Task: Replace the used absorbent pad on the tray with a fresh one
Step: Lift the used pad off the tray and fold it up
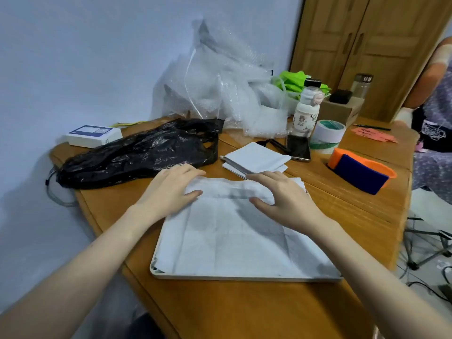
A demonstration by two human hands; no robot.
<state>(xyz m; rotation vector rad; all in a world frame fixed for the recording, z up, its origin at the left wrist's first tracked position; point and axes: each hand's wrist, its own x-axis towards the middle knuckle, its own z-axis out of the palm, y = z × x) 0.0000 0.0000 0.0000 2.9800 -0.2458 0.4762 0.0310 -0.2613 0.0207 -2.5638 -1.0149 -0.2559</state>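
A white tray [161, 274] lies on the wooden table in front of me. A creased, grey-stained white absorbent pad [232, 238] covers it, with its far edge folded back toward me. My left hand [171, 189] grips the folded far edge at the left. My right hand [281, 194] pinches the same fold at the right. A stack of folded clean white pads [256, 159] sits just beyond the tray.
A black plastic bag [137, 152] lies at the left. Bubble wrap [227, 89], a white bottle [307, 111], tape rolls [327, 137], a phone [298, 146] and an orange-and-blue holder [362, 173] crowd the back. A seated person [433, 113] is at the far right.
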